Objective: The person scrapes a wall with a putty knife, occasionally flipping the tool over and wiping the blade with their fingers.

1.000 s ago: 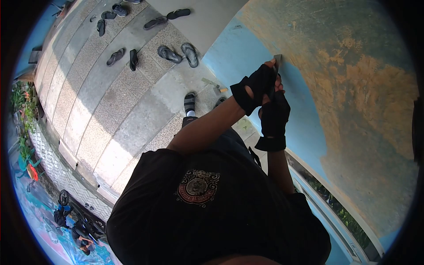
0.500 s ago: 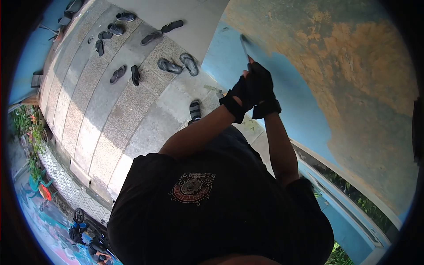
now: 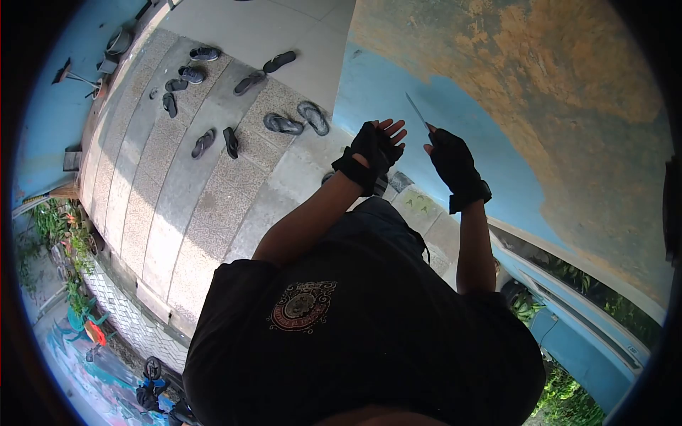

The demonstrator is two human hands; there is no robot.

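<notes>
My right hand, in a black fingerless glove, is closed around the near end of a thin metal blade. The blade points up and to the left, seen almost edge-on against the light blue part of the wall; its handle is hidden in the glove. To the left, my left hand wears a matching glove, its fingers spread and nothing in them. Above the blue, the wall shows a wide bare patch of mottled brown and grey with a ragged paint edge.
Several sandals and shoes lie on the paved floor at left. A ledge runs below the wall at right. Plants, a white patterned low wall and a motorcycle are at far left.
My hands were together with the blade up at the wall. They have come apart: the left has opened, and the right has drawn the blade down and to the right.
</notes>
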